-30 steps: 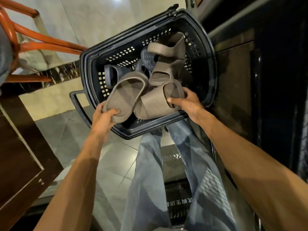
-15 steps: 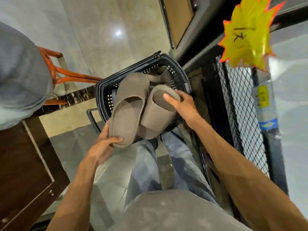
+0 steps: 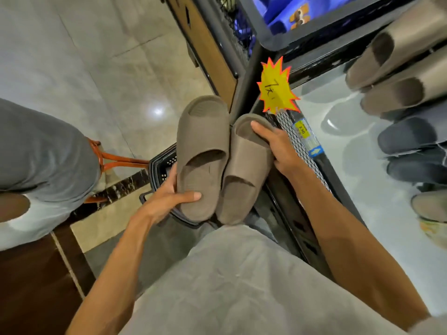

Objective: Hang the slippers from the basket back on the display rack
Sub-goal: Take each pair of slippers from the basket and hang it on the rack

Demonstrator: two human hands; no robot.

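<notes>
The floor is shiny pale tile. The black basket sits low on it. Above the basket, the left hand grips one brown slipper. Right of it, the right hand grips a second slipper. Further right, the display rack holds more slippers.

Both bare forearms reach up from the lower frame toward its centre. The left hand is closed in a grip, thumb pointing right. The right hand grips higher up, thumb hooked, fingers curled behind.
</notes>
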